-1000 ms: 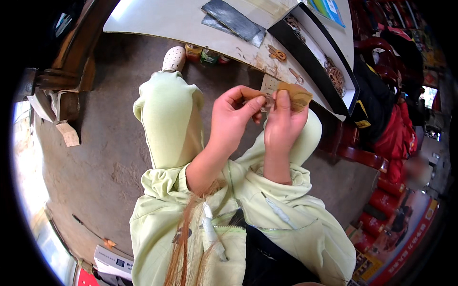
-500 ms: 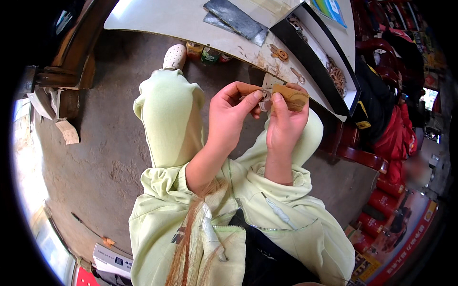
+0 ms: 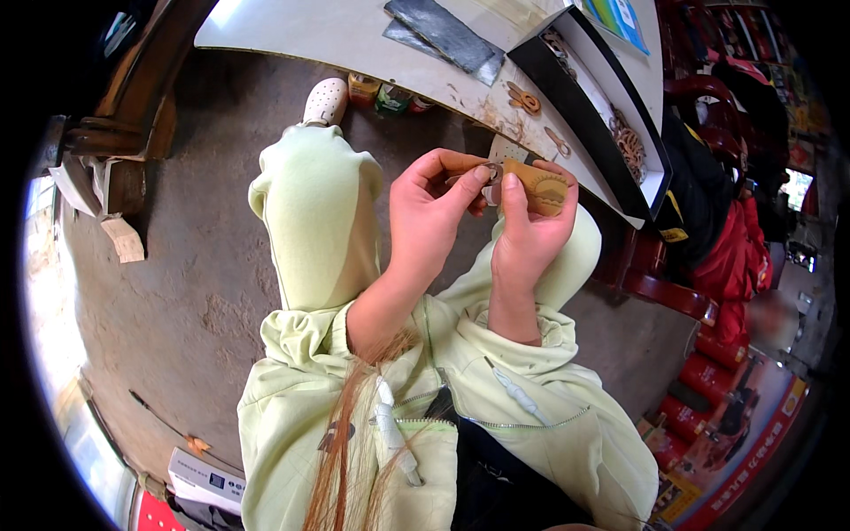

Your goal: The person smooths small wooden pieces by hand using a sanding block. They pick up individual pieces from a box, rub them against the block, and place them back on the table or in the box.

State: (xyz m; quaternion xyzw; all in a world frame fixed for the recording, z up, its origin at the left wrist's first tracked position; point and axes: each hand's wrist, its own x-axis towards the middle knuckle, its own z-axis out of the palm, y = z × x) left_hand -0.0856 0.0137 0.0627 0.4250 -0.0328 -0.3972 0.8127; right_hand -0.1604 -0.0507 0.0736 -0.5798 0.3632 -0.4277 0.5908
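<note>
Still, both hands (image 3: 482,212) gripping wooden piece (image 3: 540,188)

Tag (image 3: 538,188): I saw thin, matt, tan wood with engraved lines.
Ring (image 3: 490,171): I read it as small, shiny metal.
Worktop (image 3: 354,40): looked smooth, pale, scuffed at the edge.
Floor (image 3: 195,265): was rough, matt concrete.
Tracksuit (image 3: 310,221): was soft, matt cloth.

Open floor (image 3: 177,292) to the left of the raised knee (image 3: 314,203). Ahead, blocked by the table (image 3: 354,44) edge and the black tray (image 3: 611,133), just beyond both hands. Right side crowded by a red chair (image 3: 664,292) and, probably, dark bags (image 3: 699,195).
</note>
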